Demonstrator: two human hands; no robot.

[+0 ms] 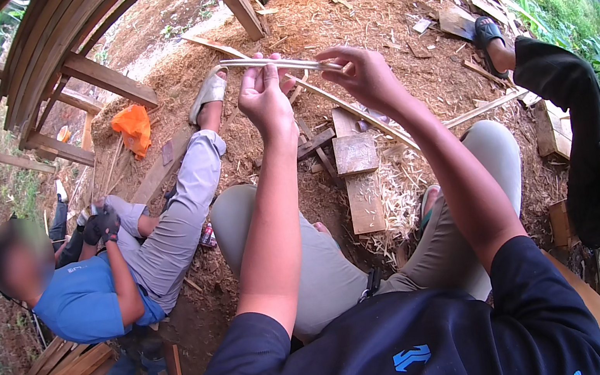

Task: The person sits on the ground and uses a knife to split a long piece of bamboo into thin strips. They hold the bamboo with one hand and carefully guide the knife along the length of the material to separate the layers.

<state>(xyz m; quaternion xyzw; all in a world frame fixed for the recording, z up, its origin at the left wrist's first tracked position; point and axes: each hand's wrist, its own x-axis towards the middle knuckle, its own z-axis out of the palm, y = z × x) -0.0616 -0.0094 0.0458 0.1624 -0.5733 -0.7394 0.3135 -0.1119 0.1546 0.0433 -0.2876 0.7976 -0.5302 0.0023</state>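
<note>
Both my hands are raised in front of me, holding a thin pale strip [280, 62] level between them. It looks like split wood or bamboo, and it may be a doubled strip or two side by side; I cannot tell which. My left hand [266, 98] has its fingers closed round the strip's middle part, with the left end sticking out beyond them. My right hand [368, 81] pinches its right end between thumb and fingers. Below the hands, a square wooden block [355, 153] rests on a plank [366, 208] between my legs, beside pale shavings [392, 200].
A person in a blue shirt [90, 299] sits at my left, wearing dark gloves. Another person's dark-trousered leg [562, 83] reaches in from the right. A wooden frame [106, 81] stands at the far left near an orange bag [135, 129]. Sawdust and offcuts cover the ground.
</note>
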